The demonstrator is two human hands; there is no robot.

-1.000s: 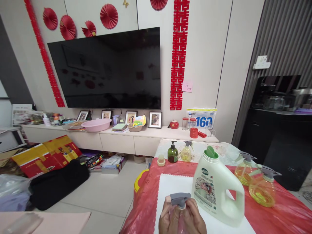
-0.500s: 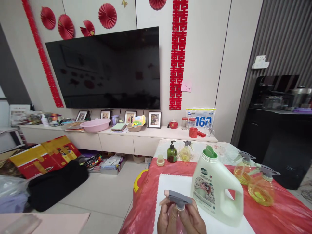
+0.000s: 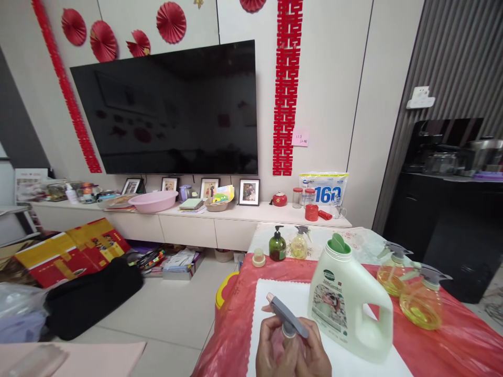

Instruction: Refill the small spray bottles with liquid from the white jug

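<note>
While the red-covered desk fills the lower right, the uncapped jug stands beside two spray bottles already holding yellow liquid; bottom centre, left hand and right hand pinch a clear bottle, its grey spray head apparently not yet secured, its base cut off, any contents hidden.

Hand-held spray bottle: grey trigger head slanting, pale-pink nozzle toward upper left; pinkish body mostly hidden.
</note>
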